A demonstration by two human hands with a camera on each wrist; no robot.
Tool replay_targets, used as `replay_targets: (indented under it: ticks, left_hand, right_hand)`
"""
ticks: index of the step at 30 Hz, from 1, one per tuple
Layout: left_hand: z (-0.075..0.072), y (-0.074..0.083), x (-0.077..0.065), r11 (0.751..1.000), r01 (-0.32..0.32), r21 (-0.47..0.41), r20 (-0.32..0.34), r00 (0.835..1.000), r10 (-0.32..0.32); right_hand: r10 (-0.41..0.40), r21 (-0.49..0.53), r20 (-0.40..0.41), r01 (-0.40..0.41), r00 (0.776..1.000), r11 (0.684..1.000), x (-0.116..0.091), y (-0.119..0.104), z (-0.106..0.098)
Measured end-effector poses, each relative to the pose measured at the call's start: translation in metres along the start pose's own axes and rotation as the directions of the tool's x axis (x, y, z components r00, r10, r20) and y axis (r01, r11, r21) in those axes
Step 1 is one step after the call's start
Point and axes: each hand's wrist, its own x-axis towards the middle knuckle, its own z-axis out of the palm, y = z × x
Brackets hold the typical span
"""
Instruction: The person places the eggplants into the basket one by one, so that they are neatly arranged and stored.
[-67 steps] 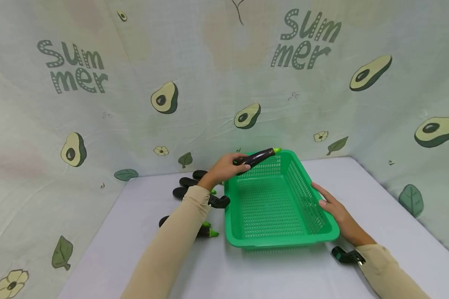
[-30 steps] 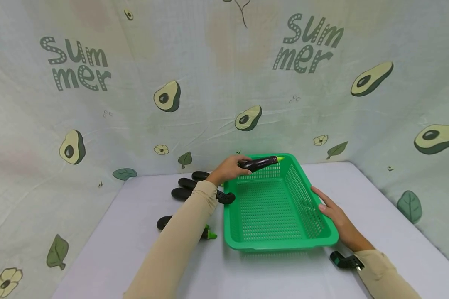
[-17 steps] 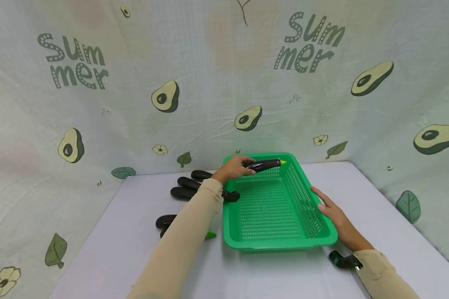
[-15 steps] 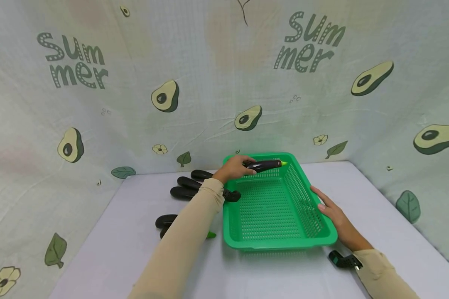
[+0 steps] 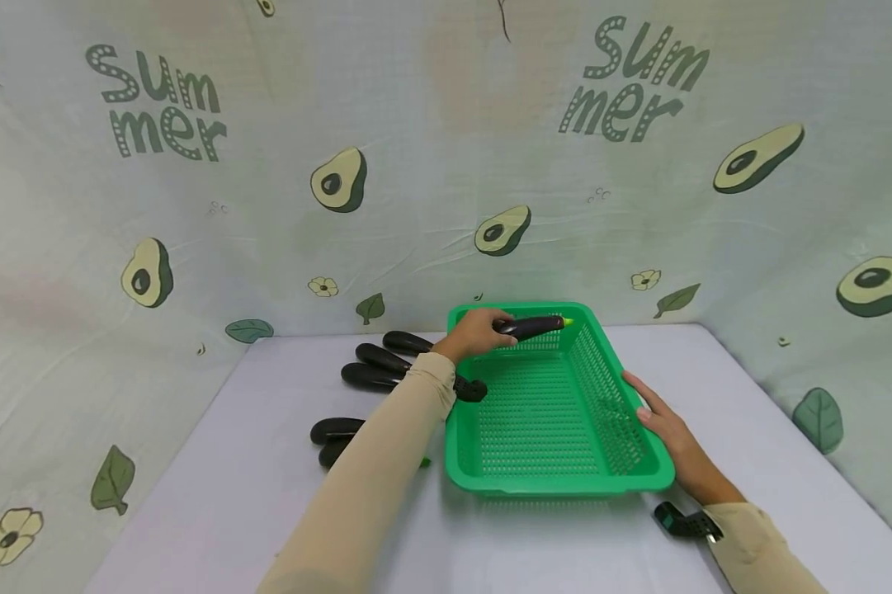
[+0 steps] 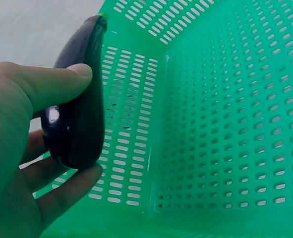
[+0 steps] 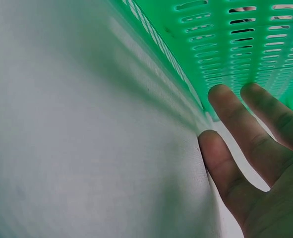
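Observation:
In the head view my left hand [image 5: 477,332] grips a dark purple eggplant [image 5: 536,327] by its blunt end, over the far left part of a green plastic basket [image 5: 560,483]. The eggplant's green tip points right. The left wrist view shows the thumb across this eggplant [image 6: 77,114], with fingers curled beneath it. My right hand [image 5: 668,429] lies along the basket's right outer side. In the right wrist view, its straight fingers [image 7: 253,136] reach toward the slotted wall; the thumb is out of that view.
Several eggplants lie left of the basket: a far group [image 5: 371,377] and a nearer group [image 5: 334,430] partly hidden by my left sleeve [image 5: 371,478]. A white cloth [image 5: 535,544] covers the table. A printed curtain [image 5: 416,124] hangs behind.
The left hand has moved a little right and down with the eggplant, which now lies more level over the basket. The right hand stays at the basket's side. The head view shifts slightly.

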Motion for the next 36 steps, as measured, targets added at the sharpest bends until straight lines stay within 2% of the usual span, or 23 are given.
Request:
replay_targets:
  ticks: [5,10,12,21,31,36]
  left_hand:
    - [0.005,0.004,0.004,0.993,0.007,0.115,0.010,1.000,-0.008]
    - [0.007,0.002,0.002,0.967,0.034,0.251,0.017,0.999,-0.039]
    - [0.009,0.002,0.002,0.959,0.035,0.280,0.025,0.999,-0.044]
    - [0.010,0.007,0.005,0.962,0.005,0.273,0.077,0.997,-0.027]
    - [0.011,0.010,0.006,0.956,0.051,0.287,0.106,0.991,-0.085]
    - [0.011,0.009,0.007,0.950,0.048,0.309,0.105,0.991,-0.084]
  right_hand:
    - [-0.004,0.006,-0.005,0.004,1.000,1.000,-0.003,0.001,-0.001]
    - [0.013,0.006,0.001,-0.013,1.000,1.000,0.001,-0.001,0.000]
    - [0.013,0.015,0.008,-0.013,1.000,1.000,0.001,-0.001,0.000]
    - [0.010,0.017,0.003,-0.010,1.000,1.000,-0.002,-0.001,-0.002]
    - [0.015,0.024,0.011,-0.015,1.000,1.000,-0.002,-0.004,-0.001]
    - [0.015,0.015,0.010,-0.015,1.000,1.000,0.000,-0.004,-0.002]
